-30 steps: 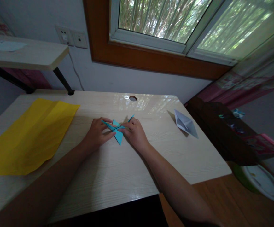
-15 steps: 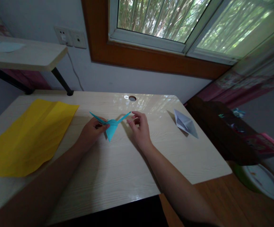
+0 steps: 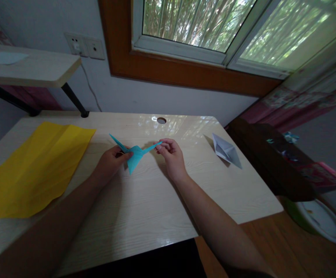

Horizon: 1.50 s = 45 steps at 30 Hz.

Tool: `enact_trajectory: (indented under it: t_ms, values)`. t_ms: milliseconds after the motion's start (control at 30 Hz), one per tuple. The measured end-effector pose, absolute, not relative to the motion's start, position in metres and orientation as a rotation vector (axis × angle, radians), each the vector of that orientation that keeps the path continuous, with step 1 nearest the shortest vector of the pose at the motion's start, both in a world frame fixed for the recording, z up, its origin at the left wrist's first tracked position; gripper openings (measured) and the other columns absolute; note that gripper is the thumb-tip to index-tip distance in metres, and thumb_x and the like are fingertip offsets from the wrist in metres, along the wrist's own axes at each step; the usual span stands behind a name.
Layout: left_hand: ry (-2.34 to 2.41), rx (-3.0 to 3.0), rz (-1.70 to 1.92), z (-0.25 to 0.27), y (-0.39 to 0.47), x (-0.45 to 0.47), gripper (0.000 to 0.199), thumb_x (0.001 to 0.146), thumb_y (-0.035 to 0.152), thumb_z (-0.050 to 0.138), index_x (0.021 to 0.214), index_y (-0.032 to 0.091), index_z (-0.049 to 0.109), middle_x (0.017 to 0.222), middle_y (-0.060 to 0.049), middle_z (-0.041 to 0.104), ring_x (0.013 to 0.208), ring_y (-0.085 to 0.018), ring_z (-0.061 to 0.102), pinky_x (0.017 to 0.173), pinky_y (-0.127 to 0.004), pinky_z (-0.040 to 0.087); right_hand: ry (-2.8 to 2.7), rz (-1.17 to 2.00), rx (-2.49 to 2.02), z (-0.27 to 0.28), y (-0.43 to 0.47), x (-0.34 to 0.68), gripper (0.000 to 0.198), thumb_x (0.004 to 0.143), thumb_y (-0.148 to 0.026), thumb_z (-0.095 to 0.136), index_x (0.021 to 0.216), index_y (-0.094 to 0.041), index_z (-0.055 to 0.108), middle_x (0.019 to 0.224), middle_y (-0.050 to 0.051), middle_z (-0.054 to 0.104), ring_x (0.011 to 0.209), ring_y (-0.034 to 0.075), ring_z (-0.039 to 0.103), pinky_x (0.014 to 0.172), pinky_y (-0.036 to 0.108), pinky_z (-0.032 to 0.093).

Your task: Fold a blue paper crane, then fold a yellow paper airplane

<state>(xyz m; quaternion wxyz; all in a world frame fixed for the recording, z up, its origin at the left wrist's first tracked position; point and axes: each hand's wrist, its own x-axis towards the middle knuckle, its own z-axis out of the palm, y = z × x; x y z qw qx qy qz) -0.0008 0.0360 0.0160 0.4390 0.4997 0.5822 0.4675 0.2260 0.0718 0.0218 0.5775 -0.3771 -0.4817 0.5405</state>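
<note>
A home room, by its pink-patterned curtain, wood-trimmed window, 2 wall sockets and pale desk.

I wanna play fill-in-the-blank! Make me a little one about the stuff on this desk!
1. The left hand and right hand both touch the blue folded ____.
2. The biggest sheet on the desk is ____.
3. The white folded shape sits on the ____-hand side.

Missing words: paper; yellow; right.

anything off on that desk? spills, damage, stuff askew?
No spill or tear shows on the desk. Only the yellow sheet looks slightly odd: it lies askew at the left, faintly creased, its near edge wavy. The blue folded paper looks intact.
</note>
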Motion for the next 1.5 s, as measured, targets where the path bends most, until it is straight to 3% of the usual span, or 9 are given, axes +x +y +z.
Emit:
enact_trajectory:
  t_ms: [467,900,1233,1367,1500]
  values:
    - [1.329,1.034,1.248,0.0235,0.0337,0.0053,0.038,0.065,0.045,0.087,0.092,0.019,0.078,0.093,-0.005,0.077,0.084,-0.022,0.068,0.081,-0.033,0.051,-1.055,1.306,-0.85,0.0202,0.0734,0.2263,0.024,0.073,-0.031,0.084,0.094,-0.025,0.074,0.087,0.0,0.076,0.078,0.015,0.067,0.078,0.031,0.053]
    - [1.253,0.96,1.281,0.0182,0.0353,0.0041,0.039,0.067,0.042,0.086,0.095,0.018,0.077,0.098,-0.006,0.078,0.087,-0.024,0.07,0.081,-0.033,0.052,-1.072,1.436,-0.861,0.0251,0.0674,0.224,0.031,0.071,-0.031,0.085,0.101,-0.027,0.079,0.098,0.001,0.078,0.086,0.017,0.068,0.09,0.037,0.054]
    - [1.304,1.029,1.266,0.0229,0.0343,0.0052,0.042,0.07,0.045,0.083,0.101,0.018,0.073,0.097,-0.005,0.075,0.086,-0.022,0.068,0.077,-0.032,0.052,-1.144,1.385,-0.867,0.0266,0.0668,0.2249,0.021,0.075,-0.032,0.083,0.095,-0.027,0.08,0.081,-0.001,0.071,0.074,0.014,0.061,0.078,0.031,0.052]
    - [1.291,1.11,1.347,0.0241,0.0341,0.0066,0.033,0.071,0.038,0.082,0.097,0.02,0.073,0.096,-0.003,0.072,0.091,-0.021,0.066,0.084,-0.033,0.052,-1.149,1.383,-0.829,0.0265,0.0667,0.2259,0.016,0.074,-0.029,0.083,0.091,-0.028,0.08,0.081,-0.002,0.07,0.073,0.013,0.061,0.075,0.03,0.051]
    - [1.273,1.323,1.506,0.0234,0.0341,0.0051,0.018,0.075,0.032,0.08,0.089,0.022,0.073,0.113,-0.004,0.066,0.109,-0.022,0.062,0.096,-0.037,0.051,-1.093,1.483,-0.767,0.0282,0.0643,0.2255,0.018,0.07,-0.028,0.085,0.087,-0.029,0.079,0.081,-0.003,0.072,0.077,0.014,0.065,0.079,0.031,0.053]
